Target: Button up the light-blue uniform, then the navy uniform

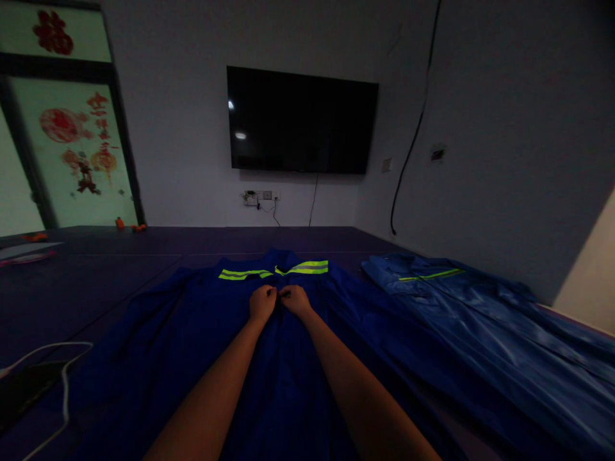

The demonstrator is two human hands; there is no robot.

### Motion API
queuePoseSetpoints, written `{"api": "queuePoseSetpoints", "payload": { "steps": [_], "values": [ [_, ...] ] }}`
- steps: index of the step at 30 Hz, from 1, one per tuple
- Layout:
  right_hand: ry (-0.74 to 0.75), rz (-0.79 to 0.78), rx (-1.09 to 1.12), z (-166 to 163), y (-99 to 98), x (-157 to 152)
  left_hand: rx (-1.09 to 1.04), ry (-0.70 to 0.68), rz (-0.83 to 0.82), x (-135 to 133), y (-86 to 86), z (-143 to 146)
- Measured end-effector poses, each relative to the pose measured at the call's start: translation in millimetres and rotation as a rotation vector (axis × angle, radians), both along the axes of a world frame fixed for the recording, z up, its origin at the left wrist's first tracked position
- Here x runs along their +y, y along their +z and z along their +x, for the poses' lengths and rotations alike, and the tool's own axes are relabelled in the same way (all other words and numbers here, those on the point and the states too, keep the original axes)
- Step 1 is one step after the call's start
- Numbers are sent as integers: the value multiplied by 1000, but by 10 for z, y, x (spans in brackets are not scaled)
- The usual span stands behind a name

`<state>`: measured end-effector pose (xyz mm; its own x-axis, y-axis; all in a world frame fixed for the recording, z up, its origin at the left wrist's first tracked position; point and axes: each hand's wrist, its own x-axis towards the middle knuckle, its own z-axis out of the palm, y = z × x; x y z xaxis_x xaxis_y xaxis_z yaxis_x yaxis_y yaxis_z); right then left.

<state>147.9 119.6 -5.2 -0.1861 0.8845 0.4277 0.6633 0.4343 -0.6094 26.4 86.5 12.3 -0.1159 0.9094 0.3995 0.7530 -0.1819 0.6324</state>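
A dark blue work jacket [202,339] with yellow-green reflective strips across its chest lies spread out in front of me, collar at the far end. My left hand [262,302] is closed at the jacket's front opening, just below the strips. Right beside it my right hand [295,299] is also closed, pinching the facing front edge. The fingertips of both hands nearly meet over the middle of the jacket. Whatever small fastening lies between them is hidden by the fingers and the dim light.
Another blue garment [442,301] with a green strip lies to the right. At the left are a white cable [66,390] and a dark flat object [29,390]. Small orange objects [138,227] stand near the door. A television [302,121] hangs on the wall; a black cable [417,134] dangles beside it.
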Motion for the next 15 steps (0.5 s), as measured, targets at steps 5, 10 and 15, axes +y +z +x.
{"api": "queuePoseSetpoints", "payload": {
  "steps": [5,10,15],
  "values": [
    [-11,6,-9,-2,1,4,4,0,9,2,-9,-2],
    [-7,8,-14,-6,-13,17,12,4,0,14,-13,0],
    [-13,7,-29,-7,-29,32,21,21,-29,16,-4,6]
  ]
}}
